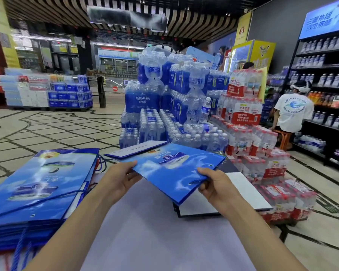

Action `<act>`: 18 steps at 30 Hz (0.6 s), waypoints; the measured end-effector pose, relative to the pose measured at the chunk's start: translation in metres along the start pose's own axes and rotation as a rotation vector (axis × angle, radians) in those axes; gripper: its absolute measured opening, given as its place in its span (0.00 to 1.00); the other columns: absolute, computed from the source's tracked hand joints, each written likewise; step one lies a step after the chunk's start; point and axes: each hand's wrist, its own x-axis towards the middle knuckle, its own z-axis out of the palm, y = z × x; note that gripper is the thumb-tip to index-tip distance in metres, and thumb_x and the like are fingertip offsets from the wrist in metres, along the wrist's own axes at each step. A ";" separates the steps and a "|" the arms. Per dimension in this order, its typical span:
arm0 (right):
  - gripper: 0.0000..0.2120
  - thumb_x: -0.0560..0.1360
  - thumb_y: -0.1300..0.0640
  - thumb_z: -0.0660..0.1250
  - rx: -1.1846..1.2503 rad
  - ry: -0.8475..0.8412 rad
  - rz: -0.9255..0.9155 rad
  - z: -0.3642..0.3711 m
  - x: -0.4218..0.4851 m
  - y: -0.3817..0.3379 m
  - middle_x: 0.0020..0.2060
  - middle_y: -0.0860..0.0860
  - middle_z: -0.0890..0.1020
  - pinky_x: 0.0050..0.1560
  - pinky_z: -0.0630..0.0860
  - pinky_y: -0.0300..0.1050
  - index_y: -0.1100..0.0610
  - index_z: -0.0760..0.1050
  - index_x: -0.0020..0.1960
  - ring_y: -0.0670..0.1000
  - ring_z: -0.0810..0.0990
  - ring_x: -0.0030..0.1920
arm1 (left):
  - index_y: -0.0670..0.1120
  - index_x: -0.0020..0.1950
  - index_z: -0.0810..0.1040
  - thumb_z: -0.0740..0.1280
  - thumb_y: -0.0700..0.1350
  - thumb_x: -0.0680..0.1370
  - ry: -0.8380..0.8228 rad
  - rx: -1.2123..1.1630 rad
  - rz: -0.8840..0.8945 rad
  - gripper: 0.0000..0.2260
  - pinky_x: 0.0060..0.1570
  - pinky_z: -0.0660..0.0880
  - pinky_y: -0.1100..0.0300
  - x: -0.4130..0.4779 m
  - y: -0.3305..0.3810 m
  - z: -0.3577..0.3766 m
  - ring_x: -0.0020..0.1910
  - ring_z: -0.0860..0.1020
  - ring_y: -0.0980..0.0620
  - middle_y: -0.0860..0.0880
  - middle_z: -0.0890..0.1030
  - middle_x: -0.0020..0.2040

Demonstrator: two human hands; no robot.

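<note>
Above the counter (155, 231), a flat blue bag (170, 169) is held tilted between both hands. The left hand (117, 180) pinches its left edge, thumb on top; the right hand (217, 186) grips its near edge by the cord handle, fingers (204, 171) curled round it. A stack of bags (37, 192) lies on the counter at left; water packs (174, 106) stand on the floor beyond.

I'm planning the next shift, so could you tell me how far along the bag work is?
Hard to call anything done: no opened bag shows. In hand: left hand and right hand hold one flat bag over the table. Left, probably: the stack of flat bags beside it.
</note>
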 end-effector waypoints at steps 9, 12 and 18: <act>0.05 0.78 0.58 0.69 0.030 0.106 -0.067 0.041 -0.001 0.038 0.38 0.53 0.81 0.26 0.72 0.39 0.59 0.77 0.51 0.49 0.76 0.26 | 0.38 0.59 0.77 0.69 0.33 0.73 0.060 0.072 -0.003 0.14 0.32 0.80 0.57 -0.006 -0.040 -0.007 0.39 0.84 0.46 0.43 0.85 0.46; 0.03 0.78 0.61 0.66 0.153 0.266 -0.093 0.024 0.010 0.022 0.36 0.54 0.78 0.22 0.67 0.37 0.59 0.74 0.46 0.46 0.71 0.23 | 0.39 0.61 0.76 0.69 0.33 0.73 0.084 0.130 -0.016 0.17 0.35 0.81 0.54 0.002 -0.029 -0.034 0.44 0.83 0.43 0.41 0.85 0.49; 0.02 0.76 0.65 0.67 -0.266 0.270 -0.008 0.003 0.023 0.012 0.33 0.55 0.80 0.22 0.68 0.38 0.63 0.76 0.48 0.47 0.70 0.23 | 0.39 0.61 0.76 0.72 0.35 0.73 0.154 0.348 0.006 0.18 0.33 0.79 0.57 0.006 -0.036 -0.055 0.44 0.83 0.43 0.40 0.84 0.51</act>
